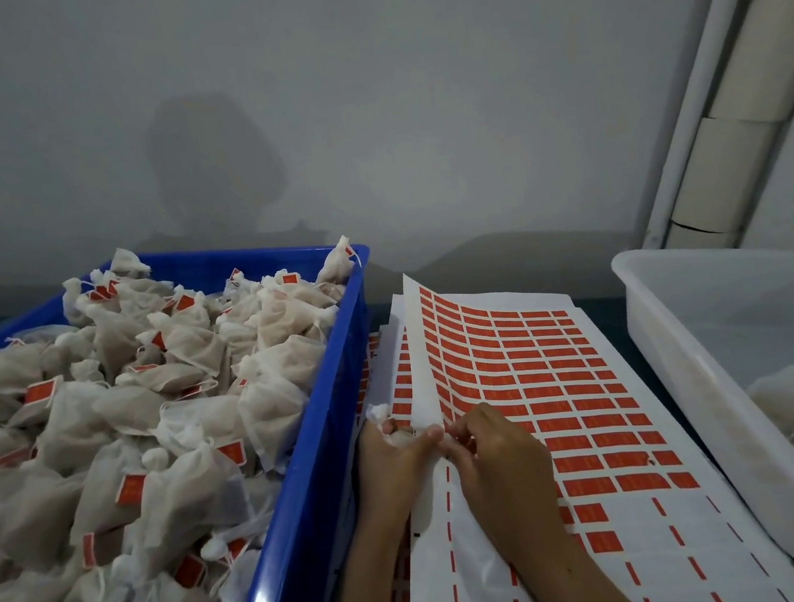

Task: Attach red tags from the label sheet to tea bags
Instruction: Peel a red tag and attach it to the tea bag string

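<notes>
**Hands meet at the left edge of the label sheet, tea bag in the left**

Left hand (396,447) is curled round a small white mesh tea bag (382,414), whose gathered top pokes up above the fingers. Right hand (494,446) has its fingertips bunched against the left hand's, just at the lifted left edge of the white label sheet with rows of red rectangular tags (541,382). It seems to be pinching something small there, a tag or the bag's string, but which one I cannot tell.

Only the head view is given. The sheet lies between two bins: a blue plastic crate (306,469) on its left, heaped with tagged tea bags, and a white plastic tub (664,312) on its right, holding pale untagged bags at its near end. More sheets lie under the top one.

Handling, as I judge it: the bag is light, soft and crushable, best held by its body with the string end free. A tag is thin and limp with a sticky back, so it is best lifted by one corner and kept from folding on itself.

Counts: two hands, one bag in hand, two bins. Tags on the top sheet and bags in the crate are each too many to count; the sheet's near rows are mostly stripped.
</notes>
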The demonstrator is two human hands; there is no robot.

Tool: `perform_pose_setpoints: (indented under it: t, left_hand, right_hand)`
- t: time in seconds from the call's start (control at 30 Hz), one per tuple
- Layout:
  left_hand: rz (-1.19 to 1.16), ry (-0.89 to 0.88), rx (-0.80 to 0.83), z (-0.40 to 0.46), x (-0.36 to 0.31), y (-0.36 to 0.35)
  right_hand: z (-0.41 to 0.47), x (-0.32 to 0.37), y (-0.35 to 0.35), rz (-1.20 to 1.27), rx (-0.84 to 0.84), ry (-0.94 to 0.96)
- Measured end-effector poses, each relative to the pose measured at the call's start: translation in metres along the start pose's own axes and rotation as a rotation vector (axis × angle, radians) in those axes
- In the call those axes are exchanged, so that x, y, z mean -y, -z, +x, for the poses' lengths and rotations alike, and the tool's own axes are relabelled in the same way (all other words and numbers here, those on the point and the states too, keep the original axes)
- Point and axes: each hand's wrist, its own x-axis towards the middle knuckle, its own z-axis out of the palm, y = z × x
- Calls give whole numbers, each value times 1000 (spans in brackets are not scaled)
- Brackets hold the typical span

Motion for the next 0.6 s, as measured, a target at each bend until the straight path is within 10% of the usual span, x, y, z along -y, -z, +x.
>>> perform_pose_setpoints:
  t: [0.6]
  left_hand:
    - [50, -70, 25, 7, 11, 0]
  right_hand:
    - [1, -2, 2, -10, 27, -10]
